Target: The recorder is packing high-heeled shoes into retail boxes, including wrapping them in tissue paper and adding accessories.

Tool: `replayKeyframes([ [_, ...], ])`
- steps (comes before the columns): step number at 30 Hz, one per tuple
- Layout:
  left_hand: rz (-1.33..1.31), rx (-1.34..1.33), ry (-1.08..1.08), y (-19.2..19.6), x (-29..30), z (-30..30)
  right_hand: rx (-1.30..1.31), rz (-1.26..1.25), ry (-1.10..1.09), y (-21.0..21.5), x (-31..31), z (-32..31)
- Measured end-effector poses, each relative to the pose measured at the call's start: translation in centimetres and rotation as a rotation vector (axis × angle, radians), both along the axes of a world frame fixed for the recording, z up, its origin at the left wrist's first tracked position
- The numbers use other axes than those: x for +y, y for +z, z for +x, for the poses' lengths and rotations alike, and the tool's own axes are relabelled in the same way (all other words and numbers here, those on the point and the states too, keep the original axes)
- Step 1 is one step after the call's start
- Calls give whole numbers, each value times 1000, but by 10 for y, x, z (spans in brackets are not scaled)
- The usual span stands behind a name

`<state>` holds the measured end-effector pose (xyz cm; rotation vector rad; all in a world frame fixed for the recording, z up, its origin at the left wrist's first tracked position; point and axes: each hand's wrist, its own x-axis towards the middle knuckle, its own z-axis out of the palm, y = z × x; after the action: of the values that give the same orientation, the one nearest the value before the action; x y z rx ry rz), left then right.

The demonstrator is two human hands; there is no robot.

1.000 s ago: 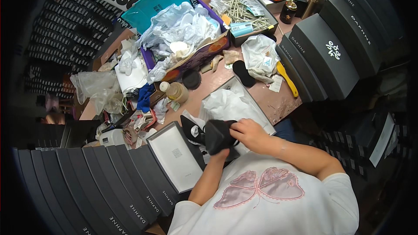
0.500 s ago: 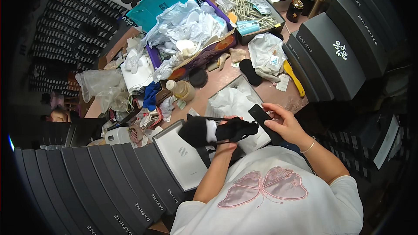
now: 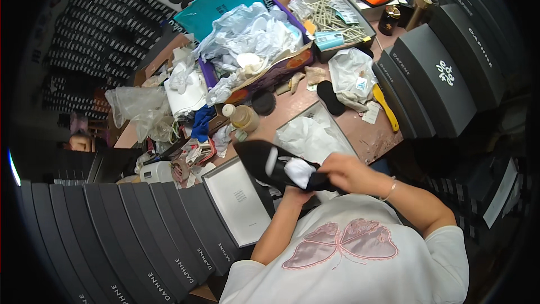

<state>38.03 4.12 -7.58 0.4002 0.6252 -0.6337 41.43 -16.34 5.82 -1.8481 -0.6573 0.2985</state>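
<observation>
A black pointed shoe [image 3: 270, 164] hangs in both hands just above the near edge of the surface, toe aimed left, white stuffing paper [image 3: 298, 171] bulging from its opening. Right hand [image 3: 350, 172] has its fingers wrapped around the heel end; left hand [image 3: 294, 192] props it from below, its fingers hidden, so I cannot tell their grip. Looks light, stiff in the sole, soft-sided; the heel and waist seem the safest hold. An open box with tissue [image 3: 315, 135] lies just behind.
</observation>
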Motion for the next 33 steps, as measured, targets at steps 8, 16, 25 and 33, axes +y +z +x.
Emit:
replayKeyframes([
  [8, -340, 373, -53, 35, -34, -11, -89, -440, -425, -81, -10, 58],
  [16, -325, 278, -210, 2, -28, -40, 216, 22, -109, -30, 38, 27],
  [25, 586, -346, 250, 71, 25, -72, 199, -83, -196, -74, 66, -14],
  [33, 452, -87, 390, 44, 19, -39, 3, -447, -154, -103, -10, 4],
])
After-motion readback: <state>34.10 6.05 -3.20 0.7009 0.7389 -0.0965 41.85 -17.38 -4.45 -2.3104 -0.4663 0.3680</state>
